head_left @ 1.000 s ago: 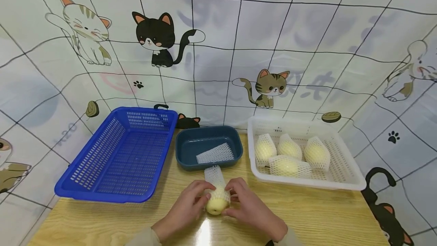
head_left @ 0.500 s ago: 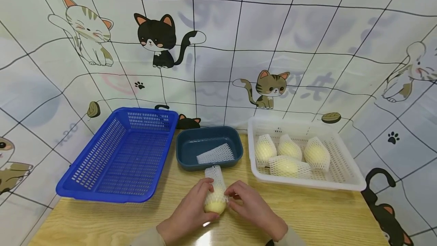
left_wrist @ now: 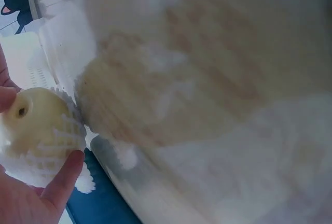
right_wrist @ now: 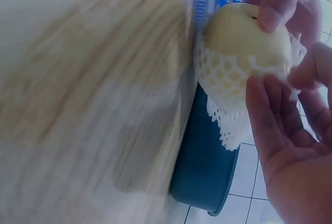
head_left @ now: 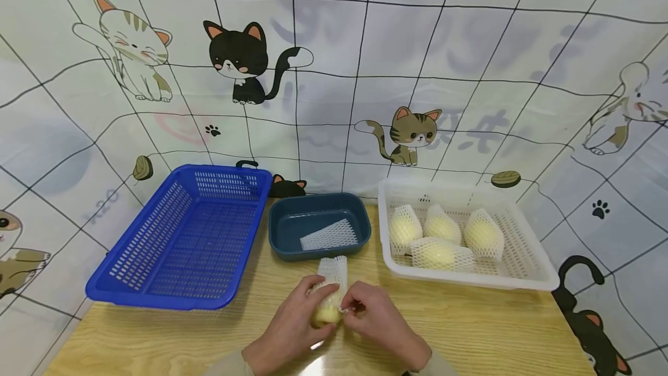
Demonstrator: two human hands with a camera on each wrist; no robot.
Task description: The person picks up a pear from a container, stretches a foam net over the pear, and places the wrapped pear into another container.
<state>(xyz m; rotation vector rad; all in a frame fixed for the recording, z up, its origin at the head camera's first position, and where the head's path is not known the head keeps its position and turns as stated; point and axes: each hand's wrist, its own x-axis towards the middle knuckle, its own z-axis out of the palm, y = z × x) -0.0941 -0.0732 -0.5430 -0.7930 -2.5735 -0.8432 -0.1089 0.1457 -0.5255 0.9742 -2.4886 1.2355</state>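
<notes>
A pale yellow pear (head_left: 326, 314) lies on the table in front of the person, its upper part inside a white foam net sleeve (head_left: 334, 270) whose loose end points away. The left hand (head_left: 292, 322) grips the pear from the left, thumb near its bare end. At the pear's right side, the right hand (head_left: 380, 319) pinches the rim of the sleeve between thumb and fingers. In the right wrist view the bare end of the pear (right_wrist: 241, 29) sticks out above the net mesh (right_wrist: 223, 73). In the left wrist view a finger lies along the netted pear (left_wrist: 39, 112).
Just beyond the hands stands a dark teal tray (head_left: 279, 242) with a flat foam net (head_left: 330, 235) in it. To the left is a blue basket (head_left: 229, 300). A white basket (head_left: 527, 283) on the right holds several netted pears (head_left: 484, 234). A cat-print cloth (head_left: 334, 91) hangs behind.
The left hand has shifted from the pear's upper side to a grip around its left. The right hand has come onto the sleeve's rim, and the sleeve's loose end has swung slightly right.
</notes>
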